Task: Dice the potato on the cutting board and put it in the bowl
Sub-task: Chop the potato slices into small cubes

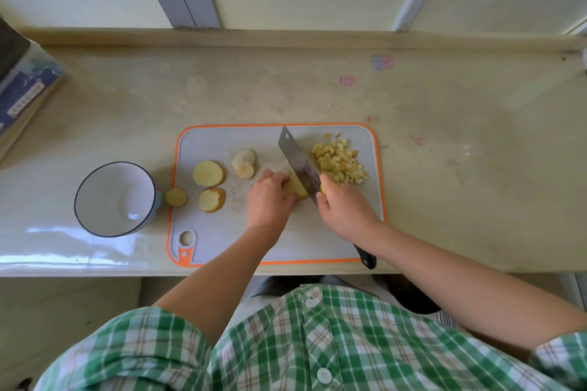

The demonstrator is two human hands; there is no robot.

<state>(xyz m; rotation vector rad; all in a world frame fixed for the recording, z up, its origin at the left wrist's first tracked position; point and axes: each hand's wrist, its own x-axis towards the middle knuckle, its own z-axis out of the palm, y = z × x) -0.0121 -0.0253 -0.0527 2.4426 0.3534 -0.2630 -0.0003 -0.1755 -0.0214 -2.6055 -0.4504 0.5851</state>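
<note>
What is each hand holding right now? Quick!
Left hand: holding the potato piece, fingers curled.
Right hand: closed round the knife.

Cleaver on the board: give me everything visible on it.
The cleaver has a broad rectangular blade of grey metal with a small hole near its far corner, and a black handle whose end pokes out under the right forearm. The right hand grips it where blade meets handle; a yellow spot shows there. It slants away and left over the cutting board, edge down on the potato piece held by the left hand.
</note>
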